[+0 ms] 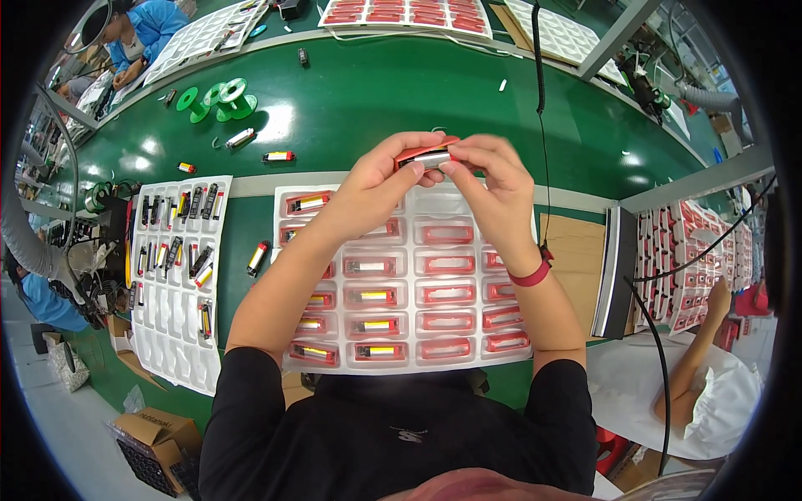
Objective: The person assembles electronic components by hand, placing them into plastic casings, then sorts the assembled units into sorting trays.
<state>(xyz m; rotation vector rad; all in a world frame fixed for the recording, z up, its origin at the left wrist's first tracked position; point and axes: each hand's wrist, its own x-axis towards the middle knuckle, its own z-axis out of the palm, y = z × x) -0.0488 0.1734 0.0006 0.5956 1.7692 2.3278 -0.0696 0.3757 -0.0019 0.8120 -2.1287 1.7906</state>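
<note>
Both hands raised over far edge of white compartment tray [468, 367]: left hand [376, 179] and right hand [493, 188] each closed by fingertips on one small red-cased part with silver insert [426, 156], held clear of the tray. Open green conveyor belt [401, 92] lies just beyond, with loose cells [278, 156] and green spools [221, 100] well to the left. Second white tray of dark parts [180, 275] flanks left; cardboard sheet [576, 250] and stacked trays [693, 259] crowd right; black coiled cable [539, 58] hangs near right hand.

Brown cardboard box [154, 430] lower left
</note>
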